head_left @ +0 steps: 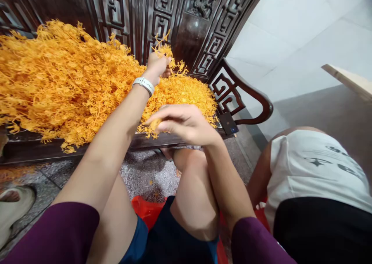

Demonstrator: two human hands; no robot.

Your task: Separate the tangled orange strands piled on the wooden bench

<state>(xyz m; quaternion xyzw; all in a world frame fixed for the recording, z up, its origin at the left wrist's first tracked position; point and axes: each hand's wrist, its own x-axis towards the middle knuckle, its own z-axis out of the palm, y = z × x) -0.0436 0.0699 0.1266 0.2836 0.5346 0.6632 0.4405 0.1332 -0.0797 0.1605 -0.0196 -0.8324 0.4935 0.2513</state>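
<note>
A large heap of bright orange, spindly plastic-looking pieces [72,78] covers the seat of a dark wooden bench. My left hand [158,67], with a white band on its wrist, reaches over the far side of the heap. Its fingers are closed on a clump of the orange pieces [163,50], whose thin branches stick up above the hand. Nearer to me, my right hand [186,124] hovers over the front edge of the bench. Between its thumb and fingers shows a small orange piece [155,123], partly hidden and blurred.
Behind the heap rises the carved bench back [186,43], with a curved armrest [266,107] at the right. A dark phone-like object [228,123] lies by the armrest. Another person in white shorts [316,163] sits close on my right. A red stool [147,210] shows beneath me.
</note>
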